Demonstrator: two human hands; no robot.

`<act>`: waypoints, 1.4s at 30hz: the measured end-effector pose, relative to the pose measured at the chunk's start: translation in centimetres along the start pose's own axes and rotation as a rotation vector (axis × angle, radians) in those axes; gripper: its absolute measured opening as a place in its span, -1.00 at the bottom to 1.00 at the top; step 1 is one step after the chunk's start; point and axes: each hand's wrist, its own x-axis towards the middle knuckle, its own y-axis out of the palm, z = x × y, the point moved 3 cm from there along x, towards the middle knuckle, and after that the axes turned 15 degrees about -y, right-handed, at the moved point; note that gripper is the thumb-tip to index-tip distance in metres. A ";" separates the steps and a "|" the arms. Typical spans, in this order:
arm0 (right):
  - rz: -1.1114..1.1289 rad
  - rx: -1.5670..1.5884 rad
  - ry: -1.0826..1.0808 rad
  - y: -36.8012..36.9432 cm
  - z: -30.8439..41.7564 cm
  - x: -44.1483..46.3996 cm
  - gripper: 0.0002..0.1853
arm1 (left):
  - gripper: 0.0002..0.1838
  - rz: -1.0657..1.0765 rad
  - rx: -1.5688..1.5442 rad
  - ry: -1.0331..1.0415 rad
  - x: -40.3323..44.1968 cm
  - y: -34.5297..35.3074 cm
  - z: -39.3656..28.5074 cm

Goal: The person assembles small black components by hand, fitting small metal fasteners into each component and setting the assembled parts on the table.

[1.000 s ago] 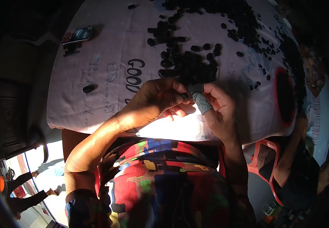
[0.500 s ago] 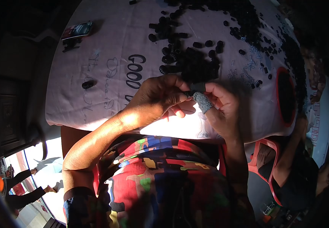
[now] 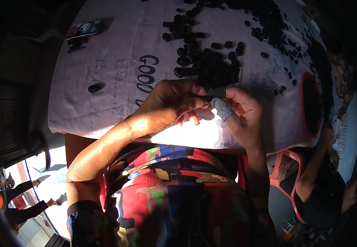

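Observation:
My left hand (image 3: 168, 103) is closed in a pinch, thumb and index finger on a small black piece (image 3: 205, 99). Facing it, my right hand (image 3: 244, 115) is closed on the other side of the same piece. A speckled grey finger cover (image 3: 223, 109) wraps the right thumb, and a dark cover (image 3: 217, 92) sits on the right index finger. Fingers hide most of the piece, so its exact kind cannot be told. Just beyond both hands lies a heap of black ribbed cap-like parts (image 3: 213, 68).
A pink cloth (image 3: 116, 99) with lettering covers the table. On it are a phone (image 3: 86, 29), a lone black part (image 3: 95, 87), small clear pieces (image 3: 273, 68) and a red-rimmed container (image 3: 303, 103) of dark parts. Another person's arm (image 3: 316, 158) is at the right, beside a red chair (image 3: 274, 175).
Both hands stay pinched on the small black piece. My right hand has shifted slightly to the right, and the view has moved a little.

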 end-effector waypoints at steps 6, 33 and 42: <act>-0.034 0.053 0.024 -0.1 0.0 -0.1 -0.65 | -0.75 0.030 -0.039 0.012 0.1 0.1 0.2; 0.039 -0.160 0.021 0.4 0.5 0.1 -0.79 | -0.87 -0.211 0.308 0.260 -0.2 0.8 0.4; 0.080 -0.290 -0.018 0.6 1.5 0.4 -0.77 | -0.86 -0.258 0.352 0.230 -0.5 1.2 0.3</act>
